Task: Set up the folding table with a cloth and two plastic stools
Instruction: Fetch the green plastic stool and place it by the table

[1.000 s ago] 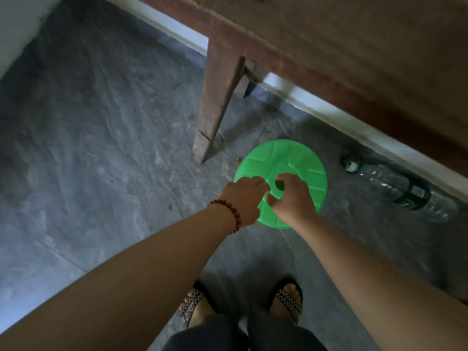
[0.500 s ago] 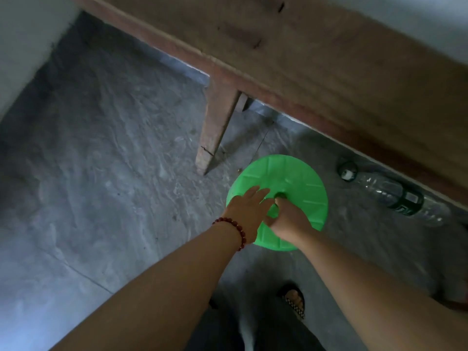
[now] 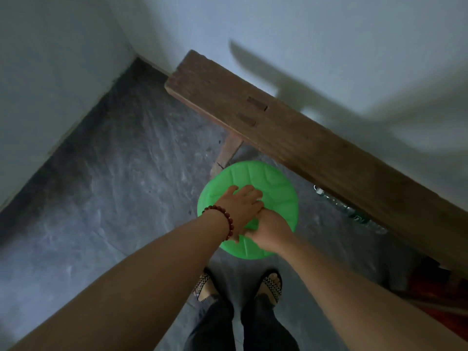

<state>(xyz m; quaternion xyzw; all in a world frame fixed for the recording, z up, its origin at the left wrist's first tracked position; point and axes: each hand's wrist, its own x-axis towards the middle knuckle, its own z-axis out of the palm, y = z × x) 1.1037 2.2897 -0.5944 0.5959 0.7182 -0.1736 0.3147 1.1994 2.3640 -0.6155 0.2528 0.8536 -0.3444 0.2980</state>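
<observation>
Hands reach down to the green stool, and both arms are stretched out long and nearly straight. The left hand lies flat on the middle of the round seat with its fingers spread a little and mostly straight, so it presses and does not grab. A bracelet of dark red beads sits on that wrist. The right hand is just beside it and touches it, with the wrist bent down. Its fingers go under the left hand, so I cannot tell if they hold the seat or not. The stool is low down in front of the feet in two sandals, over the grey floor. It is right next to the wooden bench, and its far edge covers the bottom of the bench leg. A clear bottle lies under the bench, a bit to the right of the stool. The bench stands by a pale wall.
</observation>
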